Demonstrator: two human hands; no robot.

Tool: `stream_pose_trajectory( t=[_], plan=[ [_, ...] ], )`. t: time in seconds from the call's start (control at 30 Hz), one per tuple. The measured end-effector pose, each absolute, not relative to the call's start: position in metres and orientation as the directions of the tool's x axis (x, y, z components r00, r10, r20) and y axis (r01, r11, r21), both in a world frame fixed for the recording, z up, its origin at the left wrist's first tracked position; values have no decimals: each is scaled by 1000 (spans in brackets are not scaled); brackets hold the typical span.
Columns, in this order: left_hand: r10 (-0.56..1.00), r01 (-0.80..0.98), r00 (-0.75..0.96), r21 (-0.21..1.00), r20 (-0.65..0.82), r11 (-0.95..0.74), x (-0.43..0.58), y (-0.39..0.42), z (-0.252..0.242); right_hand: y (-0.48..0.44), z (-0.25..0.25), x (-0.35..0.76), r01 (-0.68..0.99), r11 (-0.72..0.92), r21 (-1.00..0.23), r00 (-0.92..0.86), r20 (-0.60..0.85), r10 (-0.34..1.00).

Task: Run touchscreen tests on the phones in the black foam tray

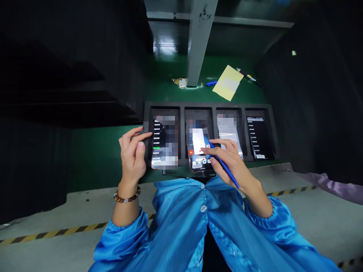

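Note:
Several smartphones lie face up in a black compartmented tray (182, 113). My left hand (132, 156) is beside the leftmost phone (157, 151), fingers apart and holding nothing, with the index fingertip at that phone's left edge. A blue pen (227, 170) is held in my right hand (234, 160), slanting down toward my body. One finger of that hand reaches the lit screen of the second phone (200, 166), which shows a white panel and a row of icons. The third phone (227, 132) has a bright screen, partly behind my right hand. A dark list fills the rightmost phone (259, 138).
Behind the tray, a yellow paper (224, 88), a blue pen cap (211, 83) and a black pen (251, 78) lie on the green tabletop (161, 94). A grey post (198, 45) rises there. Dark panels (113, 56) flank both sides. A thin cable (177, 176) runs along the front.

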State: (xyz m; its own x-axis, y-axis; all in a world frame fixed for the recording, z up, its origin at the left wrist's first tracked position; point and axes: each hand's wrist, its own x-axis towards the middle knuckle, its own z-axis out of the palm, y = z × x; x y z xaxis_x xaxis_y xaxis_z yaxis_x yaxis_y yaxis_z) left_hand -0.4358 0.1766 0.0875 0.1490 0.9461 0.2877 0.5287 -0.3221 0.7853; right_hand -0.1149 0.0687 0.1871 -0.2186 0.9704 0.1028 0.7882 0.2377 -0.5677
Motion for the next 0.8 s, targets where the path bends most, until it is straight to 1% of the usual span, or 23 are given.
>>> stream_pose_trajectory(
  t=[0.2,0.47,0.67,0.8],
  plan=[
    [944,528,154,784,291,-328,-435,177,89,69,186,-116,770,246,-589,-235,98,967],
    [945,526,151,786,289,-324,-435,177,87,70,184,-116,787,217,-578,-216,71,974],
    [948,541,151,779,281,-317,-435,177,88,75,184,-121,826,166,-539,-138,93,986],
    [945,524,155,787,289,-326,-435,177,89,76,186,-123,815,192,-547,-170,92,981]
  ],
)
